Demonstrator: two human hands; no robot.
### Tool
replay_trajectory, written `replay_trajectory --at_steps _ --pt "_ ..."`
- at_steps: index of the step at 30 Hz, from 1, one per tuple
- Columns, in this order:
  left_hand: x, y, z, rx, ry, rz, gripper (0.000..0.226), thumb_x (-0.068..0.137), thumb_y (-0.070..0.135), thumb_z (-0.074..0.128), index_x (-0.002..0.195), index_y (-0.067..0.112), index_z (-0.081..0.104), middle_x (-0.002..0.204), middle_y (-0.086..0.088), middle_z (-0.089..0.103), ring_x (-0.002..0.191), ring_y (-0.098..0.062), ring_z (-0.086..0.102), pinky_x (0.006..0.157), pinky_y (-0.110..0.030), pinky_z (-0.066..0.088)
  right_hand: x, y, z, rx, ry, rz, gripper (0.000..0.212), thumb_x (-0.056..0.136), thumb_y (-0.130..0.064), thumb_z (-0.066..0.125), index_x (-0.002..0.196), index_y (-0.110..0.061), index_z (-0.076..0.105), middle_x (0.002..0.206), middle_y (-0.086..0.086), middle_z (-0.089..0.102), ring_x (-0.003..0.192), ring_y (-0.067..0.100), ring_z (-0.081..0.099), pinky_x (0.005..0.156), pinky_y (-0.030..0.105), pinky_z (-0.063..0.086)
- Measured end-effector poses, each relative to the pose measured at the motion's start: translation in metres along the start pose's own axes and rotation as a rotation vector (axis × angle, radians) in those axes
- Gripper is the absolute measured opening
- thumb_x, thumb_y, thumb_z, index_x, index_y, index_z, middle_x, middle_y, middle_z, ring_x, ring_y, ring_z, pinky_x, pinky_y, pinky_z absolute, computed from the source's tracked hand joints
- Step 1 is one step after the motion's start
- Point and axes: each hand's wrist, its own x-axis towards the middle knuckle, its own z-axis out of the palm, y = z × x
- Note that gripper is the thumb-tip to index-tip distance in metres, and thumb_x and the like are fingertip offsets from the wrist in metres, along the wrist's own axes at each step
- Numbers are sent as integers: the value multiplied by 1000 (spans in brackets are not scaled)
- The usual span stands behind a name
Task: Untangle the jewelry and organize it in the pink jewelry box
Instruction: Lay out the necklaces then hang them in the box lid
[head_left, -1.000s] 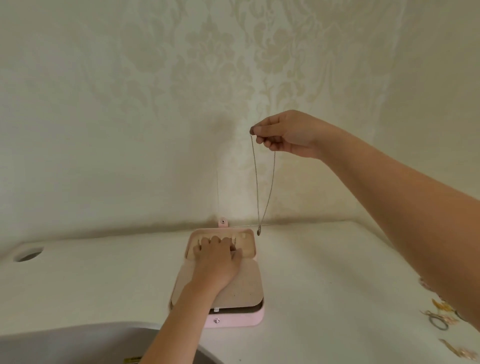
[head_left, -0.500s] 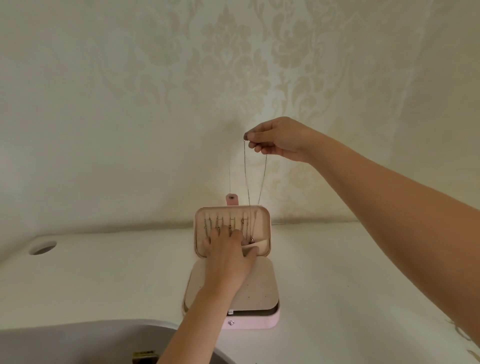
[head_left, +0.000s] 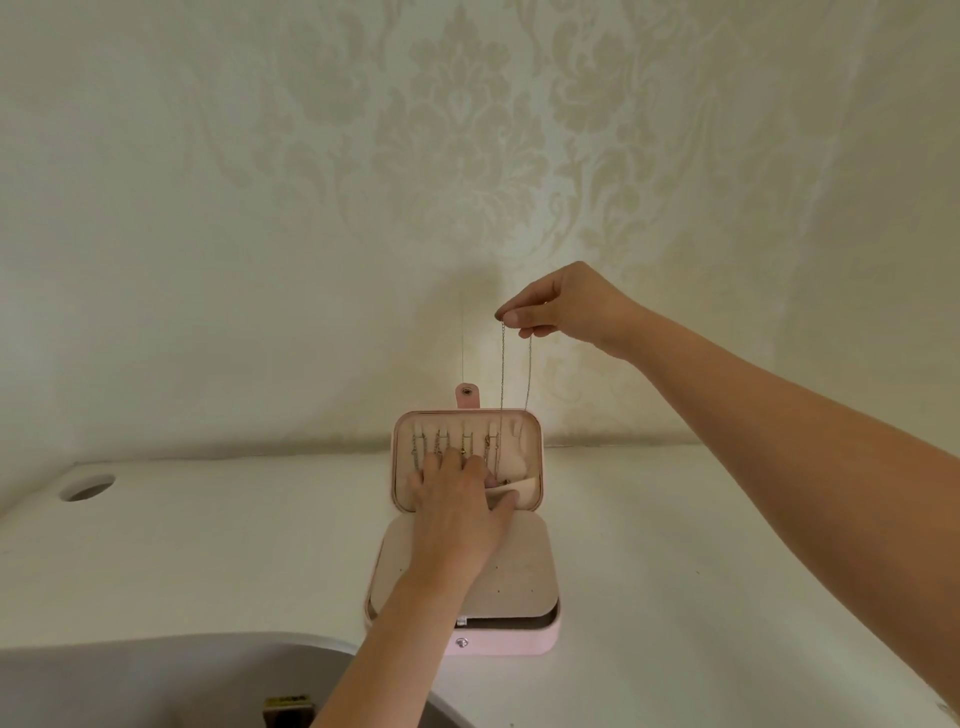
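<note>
The pink jewelry box (head_left: 530, 642) lies open on the white table, its lid (head_left: 537, 457) upright with several chains hung on hooks inside. My right hand (head_left: 563, 309) is raised above the lid and pinches a thin silver necklace (head_left: 503, 374), which hangs in a loop down into the lid's pocket on the right. My left hand (head_left: 457, 499) rests against the lid's lining with fingers spread, its thumb pulling the beige pocket (head_left: 522, 491) open. A beige flap (head_left: 519, 571) covers the box's base.
The white table (head_left: 701, 545) meets a patterned wall close behind the box. A round cable hole (head_left: 85, 487) sits at the far left. A grey curved chair back (head_left: 156, 675) fills the lower left in front of the table.
The view tilted so the lid's inside shows. My right hand lowered the necklace until its bottom end reached the lid pocket. My left hand stayed on the lid lining.
</note>
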Motion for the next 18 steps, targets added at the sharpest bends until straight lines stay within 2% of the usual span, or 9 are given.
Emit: replay_trajectory --at_steps 3,9,13,18 --pt "0 0 0 -2 1 6 29 87 48 55 101 22 60 111 3 51 108 -19 39 99 -34 27 0 0 3 -31 25 -21 13 79 -10 74 92 -10 75 73 -5 70 59 -1 60 59 9 47" --pt "0 1 -1 -10 5 8 28 87 48 54 101 24 60 111 4 49 108 -18 37 99 -33 26 -6 17 19 -167 25 -32 11 78 -9 75 88 -11 76 62 -11 66 55 -2 56 56 6 42" --pt "0 0 -1 -21 -6 2 29 87 48 54 102 23 60 112 3 49 109 -18 37 100 -34 27 -13 33 25 -218 43 -49 10 76 -9 77 84 -13 75 65 -4 67 53 -4 56 60 9 46" --pt "0 0 0 -28 -6 -2 29 87 48 56 101 23 60 111 3 50 108 -19 38 99 -35 28 -25 40 32 -249 14 -102 8 74 -7 77 78 -12 72 69 -6 68 58 -4 59 59 8 45"
